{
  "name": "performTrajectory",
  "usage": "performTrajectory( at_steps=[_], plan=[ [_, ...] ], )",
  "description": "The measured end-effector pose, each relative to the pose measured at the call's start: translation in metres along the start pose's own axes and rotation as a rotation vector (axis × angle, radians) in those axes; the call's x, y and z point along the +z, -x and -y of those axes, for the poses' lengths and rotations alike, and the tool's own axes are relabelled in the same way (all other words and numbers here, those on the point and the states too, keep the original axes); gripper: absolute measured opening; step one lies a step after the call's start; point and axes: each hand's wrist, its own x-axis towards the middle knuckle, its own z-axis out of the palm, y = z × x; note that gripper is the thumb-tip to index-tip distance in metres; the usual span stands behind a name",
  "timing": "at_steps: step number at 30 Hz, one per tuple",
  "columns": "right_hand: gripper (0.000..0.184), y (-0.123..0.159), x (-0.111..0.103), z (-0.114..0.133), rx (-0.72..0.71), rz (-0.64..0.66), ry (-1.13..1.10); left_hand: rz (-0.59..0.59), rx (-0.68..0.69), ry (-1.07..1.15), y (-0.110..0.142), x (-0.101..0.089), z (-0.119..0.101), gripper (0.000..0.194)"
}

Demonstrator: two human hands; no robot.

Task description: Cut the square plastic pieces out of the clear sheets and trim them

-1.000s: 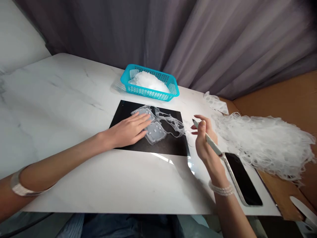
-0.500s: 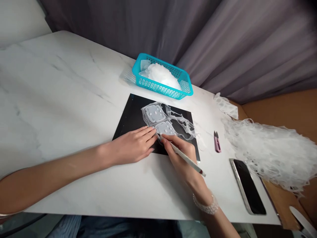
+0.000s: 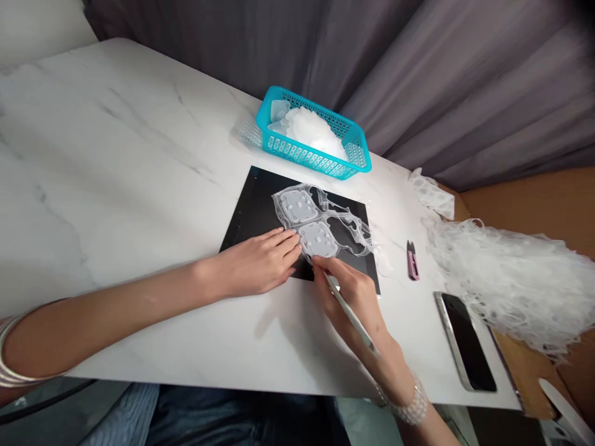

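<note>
A translucent silicone sheet (image 3: 310, 226) with two square padded pieces and ragged trim lies on a black mat (image 3: 260, 207). My left hand (image 3: 260, 263) rests flat on the mat's near edge, fingers stretched out, fingertips touching the sheet's left side. My right hand (image 3: 353, 294) is closed round a thin white pen-like tool (image 3: 349, 313), its tip against the near edge of the nearer padded piece.
A teal basket (image 3: 320, 162) of white pieces stands behind the mat. Small pink snips (image 3: 412, 261) lie right of the mat, a phone (image 3: 465, 350) nearer the table's front edge. A heap of white trimmings (image 3: 511, 279) covers the right side. Grey curtain behind.
My right hand has come from the right of the mat, by the phone, to the sheet's near edge with the tool. My left hand slid back to the sheet's left side. The camera tilted down.
</note>
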Motion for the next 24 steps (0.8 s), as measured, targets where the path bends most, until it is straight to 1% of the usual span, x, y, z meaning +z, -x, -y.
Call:
performTrajectory(
  at_steps=[3,5,10,13,17,19,20,21,22,24],
  plan=[
    [0.018,-0.001,0.007,-0.007,-0.082,-0.042,0.019,0.016,-0.008,0.038,-0.001,-0.003,0.000,0.035],
    [0.020,-0.006,0.012,-0.011,-0.120,-0.042,0.039,0.024,-0.004,0.028,0.000,-0.003,0.000,0.032],
    [0.023,-0.017,0.016,-0.016,-0.139,-0.043,0.089,0.030,0.034,-0.020,0.001,0.000,0.002,0.030],
    [0.029,-0.022,0.018,-0.017,-0.161,0.003,0.142,0.028,0.031,-0.035,0.002,0.002,0.002,0.034],
    [0.036,-0.026,0.025,-0.010,-0.203,0.088,0.237,0.011,0.033,0.003,0.004,0.003,0.003,0.033],
    [0.038,-0.029,0.025,-0.009,-0.211,0.103,0.172,-0.009,0.029,0.035,0.005,0.003,0.004,0.033],
    [0.038,-0.029,0.021,-0.013,-0.187,0.086,0.088,-0.016,0.027,0.040,0.005,0.003,0.005,0.034],
    [0.036,-0.030,0.015,-0.021,-0.134,0.047,-0.026,-0.017,0.026,0.037,0.006,0.002,0.005,0.035],
    [0.033,-0.029,0.004,-0.033,-0.051,-0.017,-0.160,-0.009,0.027,0.030,0.005,0.001,0.005,0.037],
    [0.025,-0.023,-0.027,-0.069,0.189,-0.204,-0.425,0.019,0.028,0.016,0.005,-0.001,0.005,0.040]
  ],
)
